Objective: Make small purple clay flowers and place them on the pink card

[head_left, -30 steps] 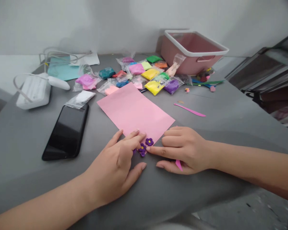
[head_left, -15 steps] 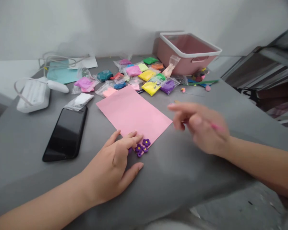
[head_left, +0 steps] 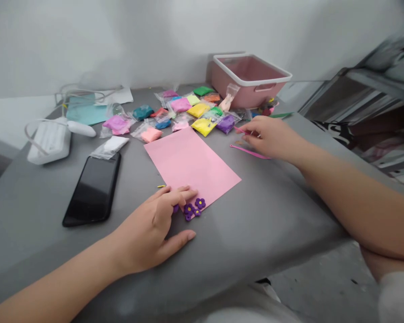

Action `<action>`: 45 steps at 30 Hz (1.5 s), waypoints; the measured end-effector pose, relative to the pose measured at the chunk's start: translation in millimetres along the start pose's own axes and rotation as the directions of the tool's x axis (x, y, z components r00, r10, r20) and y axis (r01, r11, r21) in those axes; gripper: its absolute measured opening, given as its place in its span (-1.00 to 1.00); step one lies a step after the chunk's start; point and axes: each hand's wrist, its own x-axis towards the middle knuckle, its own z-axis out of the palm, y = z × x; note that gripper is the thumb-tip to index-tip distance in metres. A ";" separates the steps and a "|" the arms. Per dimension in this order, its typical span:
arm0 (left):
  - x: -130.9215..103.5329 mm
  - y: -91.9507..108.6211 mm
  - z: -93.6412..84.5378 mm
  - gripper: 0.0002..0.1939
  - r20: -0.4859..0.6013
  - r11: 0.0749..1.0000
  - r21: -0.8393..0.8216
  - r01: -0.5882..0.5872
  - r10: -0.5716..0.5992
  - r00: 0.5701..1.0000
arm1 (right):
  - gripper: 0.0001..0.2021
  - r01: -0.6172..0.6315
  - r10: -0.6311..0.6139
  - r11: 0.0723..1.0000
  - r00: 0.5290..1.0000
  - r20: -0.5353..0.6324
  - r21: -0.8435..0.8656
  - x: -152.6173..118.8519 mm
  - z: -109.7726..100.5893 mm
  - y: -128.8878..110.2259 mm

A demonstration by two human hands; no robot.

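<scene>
Left hand [head_left: 148,233]: lies over the near left edge of the pink paper [head_left: 191,163], with fingers outstretched and slightly parted, and with thumb spread wide over the table [head_left: 256,220].
Right hand [head_left: 272,137]: reaches beyond the paper's right corner, pinching a slim pink tool [head_left: 239,130] in the fingertips.
Purple flowers [head_left: 199,203]: sit clustered at the paper's near corner, just beside the left fingertips, showing yellow centres.
Pink knife [head_left: 251,153]: lies just below the right hand; cannot tell whether touching.
Coloured packets [head_left: 198,109]: lie scattered beyond the paper's far edge.
Phone [head_left: 92,190]: lies left of the paper, under a white packet [head_left: 112,144] at the far end.
Pink bin [head_left: 247,95]: stands behind, near the wall [head_left: 155,40].
</scene>
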 end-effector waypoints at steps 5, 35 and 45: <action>0.7 0.3 -1.5 -0.43 0.005 1.000 0.017 -0.022 0.022 1.000 | -0.68 0.045 -0.036 0.997 0.991 0.128 -0.070 0.2 -0.5 2.1; 5.6 8.6 10.9 -0.53 -0.221 0.995 -0.027 -0.092 0.084 0.972 | -0.86 0.126 -0.052 0.970 0.944 0.326 -0.210 -19.5 -8.1 -4.9; 9.0 6.3 8.7 -0.51 -0.166 0.997 -0.020 -0.078 0.073 0.983 | -0.92 0.055 0.013 0.985 0.920 0.391 -0.161 -17.5 -18.7 -9.3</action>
